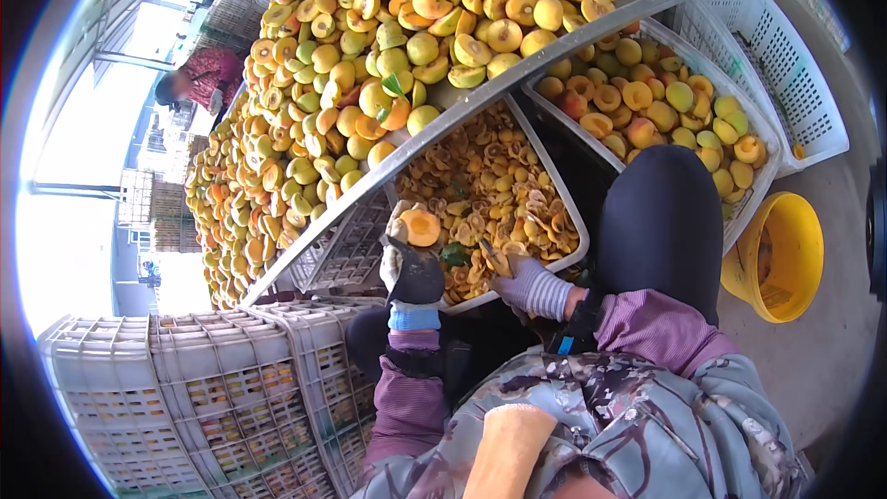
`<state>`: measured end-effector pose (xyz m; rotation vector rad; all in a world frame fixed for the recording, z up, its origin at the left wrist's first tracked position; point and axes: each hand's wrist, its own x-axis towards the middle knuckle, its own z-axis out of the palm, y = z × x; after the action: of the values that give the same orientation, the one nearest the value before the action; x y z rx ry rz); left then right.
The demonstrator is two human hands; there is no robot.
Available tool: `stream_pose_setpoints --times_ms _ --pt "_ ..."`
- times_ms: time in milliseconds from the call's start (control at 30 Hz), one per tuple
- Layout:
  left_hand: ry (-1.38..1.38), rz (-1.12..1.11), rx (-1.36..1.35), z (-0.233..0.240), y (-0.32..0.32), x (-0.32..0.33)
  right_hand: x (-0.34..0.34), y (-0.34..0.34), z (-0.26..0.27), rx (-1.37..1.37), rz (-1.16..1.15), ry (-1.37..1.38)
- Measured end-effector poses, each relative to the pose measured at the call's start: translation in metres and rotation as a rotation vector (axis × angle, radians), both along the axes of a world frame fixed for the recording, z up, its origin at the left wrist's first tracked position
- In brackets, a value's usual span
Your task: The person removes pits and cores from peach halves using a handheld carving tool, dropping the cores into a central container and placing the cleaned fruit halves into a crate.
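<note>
Gloved in white with a black palm cover, my left hand (409, 260) holds up a pitted peach half (420, 227), its orange cut face showing a round hollow. My right hand (533, 287), in a grey-and-white striped glove, grips a small metal tool (487, 247), its type partly hidden; a yellowish fruit piece (514, 249) lies against its fingers. Both hands are over a white plastic crate (569, 218) of peach scraps and peelings (478, 173). Above them, a metal-edged table (478, 98) bears a large heap of halved yellow-green peaches (388, 48), many with stones in them.
A white crate (769, 184) of pitted peach halves stands right, beside another perforated white crate (797, 69). A yellow bucket (786, 256) is on the floor near my knee. Stacked fruit crates (229, 388) stand at left. A person in red (208, 76) works beyond the heap.
</note>
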<state>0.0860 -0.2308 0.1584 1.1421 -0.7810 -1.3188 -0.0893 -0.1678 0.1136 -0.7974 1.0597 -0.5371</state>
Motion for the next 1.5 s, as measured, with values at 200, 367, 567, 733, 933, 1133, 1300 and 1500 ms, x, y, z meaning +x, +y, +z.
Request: stream_pose_setpoints --times_ms 200,367,567,733,933,1133,1300,1500 --pt "-0.189 -0.284 -0.251 0.056 -0.087 -0.075 -0.002 -0.005 -0.013 0.006 -0.111 -0.021" --pt "-1.762 -0.358 -0.100 0.038 -0.202 -0.011 -0.016 -0.007 -0.012 -0.016 -0.210 -0.006" --pt "-1.881 -0.339 -0.169 0.033 -0.218 -0.003 -0.019 -0.006 -0.011 -0.166 -0.197 0.034" --pt "-1.243 -0.307 -0.190 0.042 -0.186 0.037 -0.018 -0.004 -0.015 -0.252 -0.187 0.015" --pt "-0.319 -0.676 0.054 0.074 -0.040 -0.003 -0.025 -0.016 0.018 -0.187 -0.282 -0.040" --pt "0.004 -0.379 0.002 0.022 0.022 -0.021 -0.014 0.002 0.017 -0.800 -0.046 0.465" --pt "0.020 -0.325 0.091 0.004 0.029 -0.015 -0.015 0.017 0.020 -0.955 0.020 0.650" --pt "-0.168 -0.408 -0.065 0.008 0.037 -0.012 -0.015 0.025 0.043 -1.024 -0.012 0.672"
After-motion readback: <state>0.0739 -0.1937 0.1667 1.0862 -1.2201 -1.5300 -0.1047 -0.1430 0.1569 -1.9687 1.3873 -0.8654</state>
